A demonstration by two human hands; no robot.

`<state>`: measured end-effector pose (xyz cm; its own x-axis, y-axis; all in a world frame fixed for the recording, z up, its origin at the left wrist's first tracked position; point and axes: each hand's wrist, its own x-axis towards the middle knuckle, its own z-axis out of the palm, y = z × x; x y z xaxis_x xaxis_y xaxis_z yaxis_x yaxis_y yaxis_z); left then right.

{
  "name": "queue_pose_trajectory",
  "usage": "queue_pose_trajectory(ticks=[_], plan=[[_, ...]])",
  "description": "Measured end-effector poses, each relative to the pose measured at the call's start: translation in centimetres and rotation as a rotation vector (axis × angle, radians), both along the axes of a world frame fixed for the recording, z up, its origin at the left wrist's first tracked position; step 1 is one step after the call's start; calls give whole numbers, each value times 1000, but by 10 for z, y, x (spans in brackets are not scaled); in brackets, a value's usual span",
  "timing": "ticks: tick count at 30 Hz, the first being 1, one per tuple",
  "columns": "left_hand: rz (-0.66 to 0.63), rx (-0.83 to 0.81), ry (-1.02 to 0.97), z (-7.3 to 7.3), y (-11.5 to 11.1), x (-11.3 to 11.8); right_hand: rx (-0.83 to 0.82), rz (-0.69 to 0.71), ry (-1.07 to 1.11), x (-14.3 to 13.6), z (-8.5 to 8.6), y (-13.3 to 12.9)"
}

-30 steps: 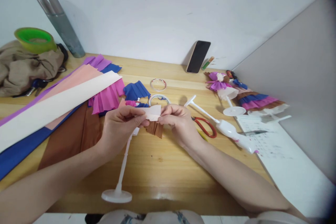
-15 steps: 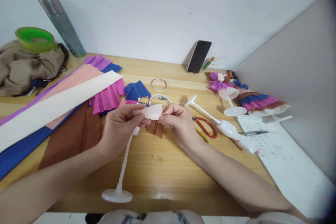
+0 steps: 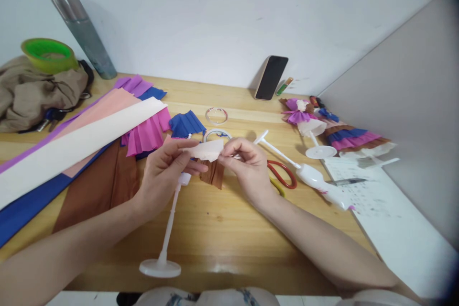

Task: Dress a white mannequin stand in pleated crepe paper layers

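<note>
Left hand (image 3: pixel 158 169): the left end of the paper piece is pinched between thumb and forefinger; the lower fingers are held apart beneath it.
Right hand (image 3: pixel 249 167): the paper's right end is gripped between the tips of thumb and forefinger.
White paper piece (image 3: pixel 208 151): held up between both hands, above the wooden surface (image 3: pixel 229 248).
Brown pleated crepe paper (image 3: pixel 213 174): seen below the held piece, its upper part hidden.
White stand (image 3: pixel 161 267): placed in front of the left hand, its round base turned toward the person.
Red looped handle (image 3: pixel 294 181): partly covered by the right hand.
Long cream strip (image 3: pixel 82 143): laid at the left across blue, peach and brown sheets.
Phone (image 3: pixel 271 77): leaned upright against the wall (image 3: pixel 201 24).
</note>
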<state>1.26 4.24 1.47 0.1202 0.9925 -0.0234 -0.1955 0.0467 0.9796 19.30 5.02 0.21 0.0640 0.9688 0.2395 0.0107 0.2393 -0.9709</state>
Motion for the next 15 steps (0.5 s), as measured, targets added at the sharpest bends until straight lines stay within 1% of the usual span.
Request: queue_pose_trajectory(ticks=[3, 6, 11, 15], plan=[[-19, 50, 11, -2, 1, -2, 3, 16, -12, 1, -1, 0], [-29, 122, 90, -3, 1, -2, 10, 28, -19, 1, -2, 0], [46, 125, 236, -4, 2, 1, 84, 48, -76, 0, -2, -1], [99, 128, 286, -7, 6, -1, 178, 35, -146, 0, -2, -2]])
